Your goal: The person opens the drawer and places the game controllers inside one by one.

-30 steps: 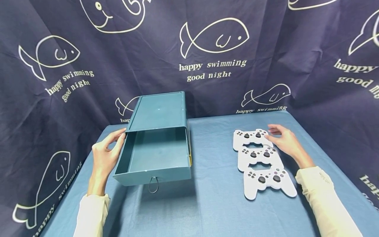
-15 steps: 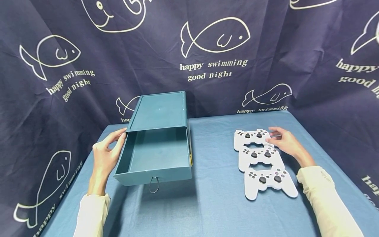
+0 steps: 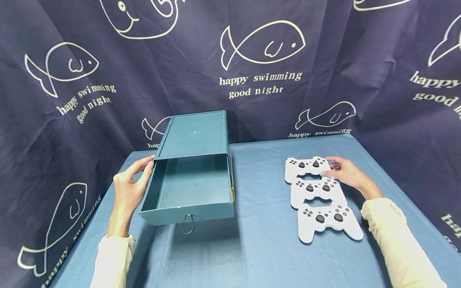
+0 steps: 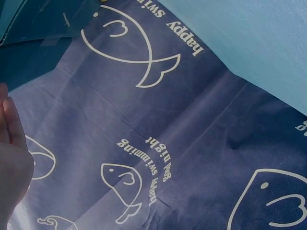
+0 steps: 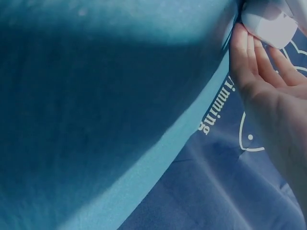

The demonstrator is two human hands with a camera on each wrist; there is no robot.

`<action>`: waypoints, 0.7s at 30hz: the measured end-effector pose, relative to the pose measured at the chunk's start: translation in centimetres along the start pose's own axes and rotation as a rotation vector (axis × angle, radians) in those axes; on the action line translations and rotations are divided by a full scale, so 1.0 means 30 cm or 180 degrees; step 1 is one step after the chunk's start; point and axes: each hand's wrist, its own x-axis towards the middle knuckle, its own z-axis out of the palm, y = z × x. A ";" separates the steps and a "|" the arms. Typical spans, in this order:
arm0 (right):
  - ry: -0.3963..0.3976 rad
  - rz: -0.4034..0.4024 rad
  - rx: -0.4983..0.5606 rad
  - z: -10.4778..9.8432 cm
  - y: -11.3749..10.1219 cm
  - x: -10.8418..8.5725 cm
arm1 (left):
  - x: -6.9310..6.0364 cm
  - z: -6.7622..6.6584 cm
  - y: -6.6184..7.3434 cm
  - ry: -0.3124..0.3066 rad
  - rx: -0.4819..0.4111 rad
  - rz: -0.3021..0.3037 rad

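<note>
- Your left grip (image 3: 129,186) was narrowed to a pinch on the left front edge of the teal box (image 3: 194,134).
- The drawer (image 3: 191,214) stood pulled out towards you.
- Your right grip (image 3: 347,173) was partly closed, thumb and fingers round the right end of the far controller (image 3: 292,171).
- The middle controller (image 3: 299,196) and near controller (image 3: 306,226) lay nearer you on the blue worktop (image 3: 264,200).

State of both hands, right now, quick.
Left hand: closed, holding the box at its front left edge.
Right hand: closed, holding the far controller by its right end.
</note>
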 end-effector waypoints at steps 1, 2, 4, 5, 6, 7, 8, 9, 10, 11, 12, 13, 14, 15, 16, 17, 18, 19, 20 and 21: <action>-0.0018 0.0001 -0.0011 0.000 0.001 0.002 | 0.000 0.000 0.000 0.0004 -0.0005 -0.0002; -0.0035 0.0006 -0.0009 -0.001 0.002 0.004 | 0.000 0.000 0.000 0.0006 -0.0011 -0.0004; -0.0065 0.0024 -0.0014 -0.002 0.006 0.007 | 0.000 0.000 0.001 0.0009 -0.0017 -0.0005; -0.0079 0.0033 -0.0014 -0.003 0.007 0.009 | 0.000 0.000 0.001 0.0007 -0.0020 -0.0006; -0.0088 0.0044 -0.0003 -0.002 0.008 0.010 | 0.000 0.000 0.000 0.0008 -0.0021 -0.0007; -0.0100 0.0055 0.0001 -0.002 0.009 0.012 | 0.000 -0.001 0.000 0.0007 -0.0020 -0.0009; -0.0108 0.0065 0.0001 -0.003 0.010 0.013 | 0.000 -0.001 0.001 0.0006 -0.0019 -0.0012; -0.0116 0.0078 0.0006 -0.002 0.010 0.014 | 0.000 -0.001 0.001 0.0005 -0.0017 -0.0015; -0.0125 0.0087 0.0002 -0.002 0.012 0.016 | 0.000 -0.001 0.002 0.0003 -0.0015 -0.0019; -0.0133 0.0098 0.0010 -0.002 0.014 0.019 | 0.000 -0.002 0.003 0.0004 -0.0015 -0.0022; -0.0136 0.0108 0.0008 -0.002 0.015 0.020 | 0.000 -0.002 0.005 0.0001 -0.0013 -0.0024; -0.0138 0.0118 0.0011 -0.002 0.015 0.021 | 0.000 -0.003 0.007 -0.0003 -0.0012 -0.0027; -0.0142 0.0120 0.0017 -0.002 0.016 0.022 | -0.001 -0.003 0.008 -0.0009 -0.0009 -0.0029; -0.0147 0.0126 0.0026 -0.003 0.017 0.023 | -0.001 -0.004 0.008 -0.0021 -0.0001 -0.0031; -0.0144 0.0126 0.0021 -0.003 0.017 0.023 | -0.002 -0.004 0.008 -0.0027 0.0008 -0.0035; -0.0143 0.0127 0.0023 -0.004 0.017 0.024 | -0.002 -0.004 0.008 -0.0043 0.0018 -0.0035; -0.0142 0.0122 0.0023 -0.004 0.016 0.024 | -0.002 -0.005 0.007 -0.0055 0.0028 -0.0040; -0.0143 0.0114 0.0025 -0.005 0.018 0.025 | -0.002 -0.005 0.006 -0.0065 0.0037 -0.0045; -0.0143 0.0113 0.0027 -0.005 0.019 0.026 | -0.003 -0.006 0.006 -0.0076 0.0045 -0.0051; -0.0133 0.0117 0.0024 -0.005 0.020 0.027 | -0.003 -0.006 0.006 -0.0076 0.0048 -0.0058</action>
